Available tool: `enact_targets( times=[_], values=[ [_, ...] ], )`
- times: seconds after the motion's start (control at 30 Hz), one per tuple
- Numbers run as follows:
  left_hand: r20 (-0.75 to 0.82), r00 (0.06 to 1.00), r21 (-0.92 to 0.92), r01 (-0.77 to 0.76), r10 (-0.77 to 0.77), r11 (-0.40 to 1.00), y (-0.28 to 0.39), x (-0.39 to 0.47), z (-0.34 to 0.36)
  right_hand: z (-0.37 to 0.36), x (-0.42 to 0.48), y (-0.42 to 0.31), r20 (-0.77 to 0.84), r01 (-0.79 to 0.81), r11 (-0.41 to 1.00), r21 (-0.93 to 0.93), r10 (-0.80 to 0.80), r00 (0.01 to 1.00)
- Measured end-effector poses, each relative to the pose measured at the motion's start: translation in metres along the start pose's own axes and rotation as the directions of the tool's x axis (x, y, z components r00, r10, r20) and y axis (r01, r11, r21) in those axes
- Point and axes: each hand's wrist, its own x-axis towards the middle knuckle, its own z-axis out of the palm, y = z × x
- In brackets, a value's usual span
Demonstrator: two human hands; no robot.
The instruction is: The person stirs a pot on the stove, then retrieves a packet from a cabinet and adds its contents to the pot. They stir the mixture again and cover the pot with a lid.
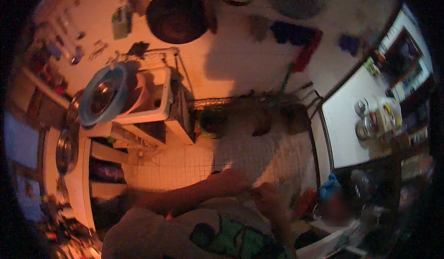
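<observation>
My left hand (231,180) reaches across the front of my shirt (149,233), over the tiled floor. My right hand (264,194) is close beside it, with its fingers bent. In the dim, blurred light I cannot tell whether the hands touch or whether either holds anything. The shirt is light with a green and dark print.
At left a sink (163,99) bears a light-blue plastic basin (86,110) with a metal bowl (103,92) in it. A dark round pan (177,16) hangs on the wall. Glass jars (363,127) stand on a white table (341,134) at right.
</observation>
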Motion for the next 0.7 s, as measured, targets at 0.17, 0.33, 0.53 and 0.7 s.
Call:
enact_targets(
  times=[0.17,0.33,0.53,0.7],
  values=[
    [-0.316,0.949,0.037,0.015,-0.002,0.999,-0.025,-0.022,0.029,-0.003,0.043,0.004,0.035,0.297,0.954,0.032,-0.298,0.954],
    [-0.556,0.822,-0.063,0.103,-0.121,0.993,-0.044,-0.019,0.048,-0.02,0.063,0.002,0.148,0.255,0.966,0.037,-0.257,0.955],
    [-0.522,0.833,0.074,-0.17,0.183,0.983,-0.063,0.073,0.008,-0.083,0.067,0.024,0.112,0.128,0.971,-0.203,-0.107,0.988],
    [-0.419,0.71,0.307,-0.476,0.566,0.824,-0.029,0.182,-0.083,-0.149,0.058,0.064,-0.138,-0.256,0.953,-0.164,0.235,0.962]
  ],
)
